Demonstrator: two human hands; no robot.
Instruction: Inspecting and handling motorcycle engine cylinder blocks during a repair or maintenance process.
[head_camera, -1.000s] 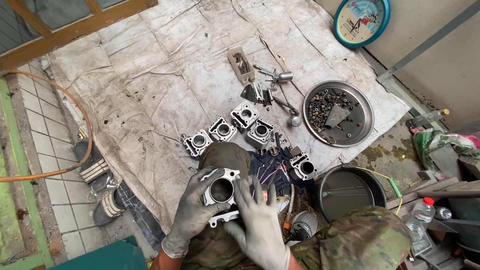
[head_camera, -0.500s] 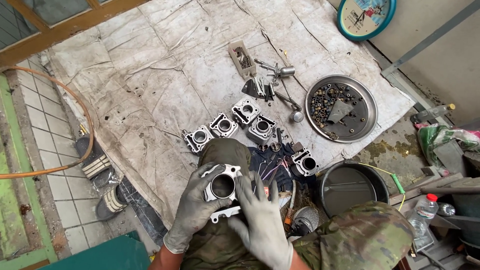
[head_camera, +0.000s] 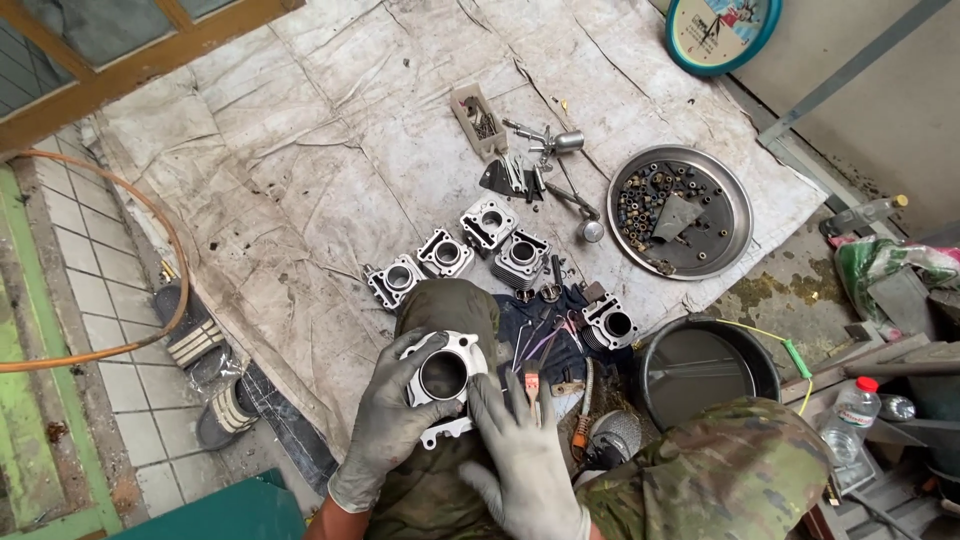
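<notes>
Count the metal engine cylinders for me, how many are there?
6. One engine cylinder is held in both gloved hands; four sit in a row on the cloth; one lies by the black bucket. Others may be hidden.

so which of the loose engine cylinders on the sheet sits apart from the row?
The cylinder lying right of the dark rag, next to the black basin. The other four cluster in a row left of it.

Both hands wear grimy grey work gloves, smudged dark with grease. The left grip (head_camera: 395, 425) has a ribbed cuff at the wrist, with bare forearm showing below it. The right grip (head_camera: 520, 460) is paler across the back, its fingers stained. The trousers are camouflage cloth in olive, tan and brown patches, seen on the right knee (head_camera: 720, 470) and the left leg (head_camera: 450, 305).
</notes>
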